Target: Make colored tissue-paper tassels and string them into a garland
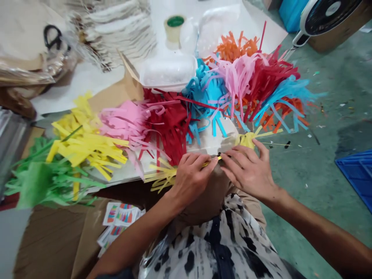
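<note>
My left hand (193,174) is closed, pinching the twisted middle of a pale yellow paper tassel (162,175) between thumb and fingertips. Its fringed strips fan out to the left from under that hand. On the other side, the curved fingers of my right hand (251,170) grip the same twist, close to the left fingertips. More pale yellow fringe (246,139) shows beyond the right hand. A small dark bit sits between the fingertips, too small to make out. Just past my hands lie a dark red tassel (171,124) and a blue tassel (207,89).
Pink tassels (124,120), yellow tassels (87,143) and green tassels (49,180) spread along the table's left edge. Behind them are a white plastic tray (168,71), a tape roll (174,31) and black-handled scissors (53,37). A fan (331,11) stands right; a blue crate (356,174) is on the floor.
</note>
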Demonstrator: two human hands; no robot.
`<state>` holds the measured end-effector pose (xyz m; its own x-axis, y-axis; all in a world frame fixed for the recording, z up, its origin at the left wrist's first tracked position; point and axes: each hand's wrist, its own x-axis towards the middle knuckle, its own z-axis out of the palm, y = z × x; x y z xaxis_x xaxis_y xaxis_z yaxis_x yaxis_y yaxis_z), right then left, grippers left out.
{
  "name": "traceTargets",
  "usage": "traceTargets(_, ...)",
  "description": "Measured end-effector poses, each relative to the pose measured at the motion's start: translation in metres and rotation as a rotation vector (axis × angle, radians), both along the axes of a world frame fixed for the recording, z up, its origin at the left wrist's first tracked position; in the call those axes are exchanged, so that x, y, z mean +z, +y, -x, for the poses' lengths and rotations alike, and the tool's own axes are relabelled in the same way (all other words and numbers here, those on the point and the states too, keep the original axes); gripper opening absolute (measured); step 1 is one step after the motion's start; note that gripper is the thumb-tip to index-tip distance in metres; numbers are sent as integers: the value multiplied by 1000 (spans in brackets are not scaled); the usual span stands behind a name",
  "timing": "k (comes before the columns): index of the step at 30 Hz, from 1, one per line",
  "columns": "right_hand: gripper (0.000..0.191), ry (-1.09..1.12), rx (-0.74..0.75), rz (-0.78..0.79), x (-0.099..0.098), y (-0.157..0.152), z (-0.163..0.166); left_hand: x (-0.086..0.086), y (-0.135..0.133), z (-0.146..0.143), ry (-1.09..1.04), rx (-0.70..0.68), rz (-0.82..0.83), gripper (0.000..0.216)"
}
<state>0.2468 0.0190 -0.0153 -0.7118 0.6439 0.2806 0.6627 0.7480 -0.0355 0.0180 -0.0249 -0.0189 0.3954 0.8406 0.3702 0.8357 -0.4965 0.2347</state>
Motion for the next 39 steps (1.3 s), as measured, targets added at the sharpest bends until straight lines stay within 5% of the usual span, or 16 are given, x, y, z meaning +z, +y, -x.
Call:
traceTargets(6, 25, 57, 57, -149, -10, -7, 9, -15, -8, -8, -82, 62, -115, 20)
traceTargets(10, 18, 164, 93, -225, -10, -10, 7, -10, -23, -16, -214, 114, -70, 18)
traceTargets(12, 14, 250, 102, -253, -7, -12, 5, 0, -28, -17, -439, 181, 103, 21)
traceTargets(17, 21, 367, 112, -344, 16, -14, 4, 29, -27, -12, -1180, 233, 913, 30)
traceTargets(21, 19, 442, 58, -360, 37, -19, 14, 35, -27, -9, -1548, 229, 1202, 32)
traceTargets(25, 8, 657, -43, 13, 47, -23, 28, 38, -30, -10, -1656, 226, 1244, 33)
traceTargets(30, 14, 1043, -142, 793, 51, -12, 54, 55, -20, 0, -1593, 203, 866, 21)
traceTargets(34, 18, 1173, -109, 889, 53, 0, 74, 59, -10, 9, -1632, 225, 878, 21)
traceTargets(39, 20, 1079, -58, 890, 61, 7, 82, 55, -10, 13, -1612, 274, 789, 23)
